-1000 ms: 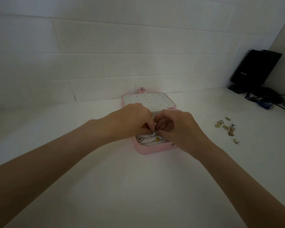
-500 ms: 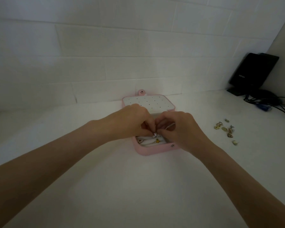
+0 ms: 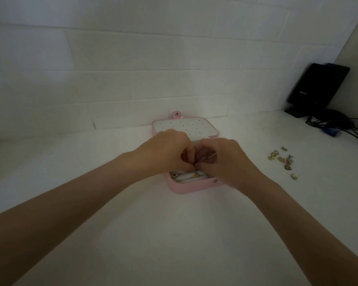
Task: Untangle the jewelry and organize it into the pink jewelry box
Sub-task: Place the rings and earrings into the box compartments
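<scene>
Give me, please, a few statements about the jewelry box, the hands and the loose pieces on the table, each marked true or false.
1. The pink jewelry box lies open, its dotted lid towards the wall. True.
2. Both hands, left hand and right hand, meet fingertip to fingertip over the box. True.
3. The loose jewelry lies on the table to the left of the box. False: it lies to the right.
4. A gold ring sits in the box's front row. True.
5. The black device stands in the left corner. False: it stands at the far right.
</scene>
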